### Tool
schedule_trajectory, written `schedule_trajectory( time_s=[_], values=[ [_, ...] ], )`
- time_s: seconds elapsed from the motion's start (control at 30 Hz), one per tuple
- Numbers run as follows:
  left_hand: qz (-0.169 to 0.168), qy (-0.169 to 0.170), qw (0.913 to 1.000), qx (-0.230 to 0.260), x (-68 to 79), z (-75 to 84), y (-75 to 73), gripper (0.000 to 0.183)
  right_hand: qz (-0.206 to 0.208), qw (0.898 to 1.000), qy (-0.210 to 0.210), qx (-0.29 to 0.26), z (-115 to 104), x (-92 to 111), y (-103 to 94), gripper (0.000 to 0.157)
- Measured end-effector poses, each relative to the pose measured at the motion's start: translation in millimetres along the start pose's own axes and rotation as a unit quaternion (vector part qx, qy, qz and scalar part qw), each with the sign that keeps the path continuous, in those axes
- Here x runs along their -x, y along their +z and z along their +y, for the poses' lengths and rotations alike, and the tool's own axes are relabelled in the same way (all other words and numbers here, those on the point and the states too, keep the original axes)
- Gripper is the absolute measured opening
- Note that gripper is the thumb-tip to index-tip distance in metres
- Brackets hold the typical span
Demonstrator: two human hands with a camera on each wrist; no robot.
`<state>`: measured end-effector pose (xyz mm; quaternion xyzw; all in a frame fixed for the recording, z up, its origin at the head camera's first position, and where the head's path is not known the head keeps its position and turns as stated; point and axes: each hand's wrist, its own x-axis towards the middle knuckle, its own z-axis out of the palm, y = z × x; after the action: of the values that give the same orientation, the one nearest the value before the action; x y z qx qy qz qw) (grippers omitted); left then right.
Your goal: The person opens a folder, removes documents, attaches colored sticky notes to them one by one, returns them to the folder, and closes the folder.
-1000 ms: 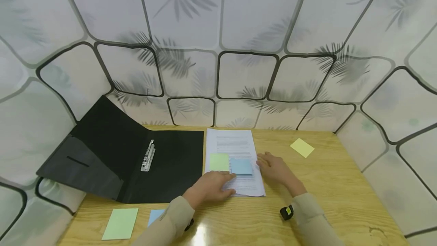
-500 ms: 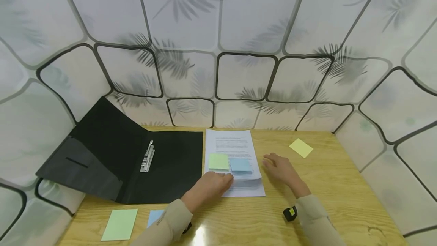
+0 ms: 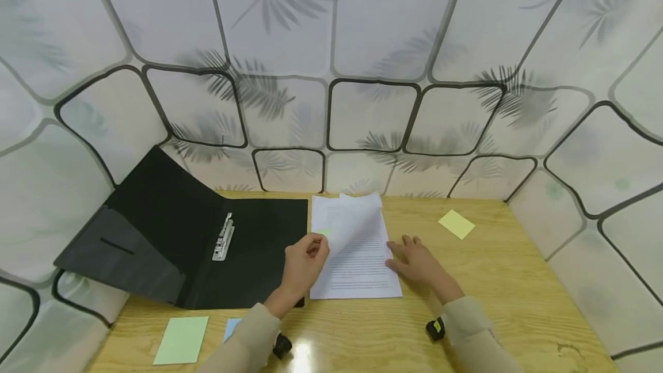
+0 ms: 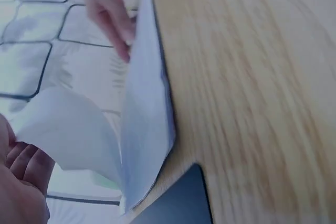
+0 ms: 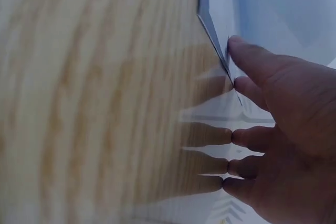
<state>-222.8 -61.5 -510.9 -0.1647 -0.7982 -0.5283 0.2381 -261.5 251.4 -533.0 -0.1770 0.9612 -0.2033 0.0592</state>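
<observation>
My left hand (image 3: 304, 266) pinches the lower edge of the top sheet (image 3: 357, 220) and holds it folded up and back over the stack of printed paper (image 3: 357, 275). In the left wrist view the lifted sheet (image 4: 73, 129) curves up from the stack to my curled fingers. A bit of a green sticky note (image 3: 323, 232) shows by the fold; the blue note on that sheet is hidden. At the stack's right edge, my right hand (image 3: 419, 266) touches paper with its thumb. Its spread fingertips (image 5: 244, 139) rest on the table in the right wrist view.
An open black folder (image 3: 264, 235) with a metal clip (image 3: 224, 239) lies left of the stack, its cover leaning toward the wall. A yellow note (image 3: 457, 224) lies at the right. Green (image 3: 181, 340) and blue (image 3: 231, 327) notes lie at the front left.
The top sheet has been lifted at its lower end and turned back by my left hand, which rose with it. My right hand drew off the stack, then returned to its right edge.
</observation>
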Motion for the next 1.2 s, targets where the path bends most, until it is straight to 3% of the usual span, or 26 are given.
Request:
schedule_trajectory(
  time_s=[0.13, 0.3, 0.57, 0.8, 1.03, 1.2],
  values=[
    [0.067, -0.046, 0.9962, 0.032, -0.8, -0.7, -8.9, 0.01, -0.004, 1.0, 0.0, 0.011, -4, 1, -0.3, 0.059],
    [0.135, -0.073, 0.9876, 0.033, 2.1, -6.5, -22.3, 0.01, -0.015, 1.0, 0.012, 0.003, -5, 3, -2.5, 0.059],
    [0.231, -0.144, 0.9623, -0.009, 9.2, -27.6, -48.3, 0.014, -0.015, 1.0, 0.011, 0.012, -7, 4, -3.4, 0.059],
    [0.234, -0.217, 0.9469, -0.041, 20.6, -40.1, -76.4, 0.021, -0.019, 1.0, 0.016, 0.016, -9, 3, -3.8, 0.059],
    [0.224, -0.331, 0.9164, 0.026, 31.1, -43.0, -94.8, 0.03, -0.023, 0.999, 0.019, 0.017, -9, 2, -3.3, 0.059],
    [0.206, -0.384, 0.8989, 0.045, 37.7, -43.0, -103.6, 0.034, -0.025, 0.999, 0.023, 0.013, -9, 2, -3.9, 0.059]
  ],
)
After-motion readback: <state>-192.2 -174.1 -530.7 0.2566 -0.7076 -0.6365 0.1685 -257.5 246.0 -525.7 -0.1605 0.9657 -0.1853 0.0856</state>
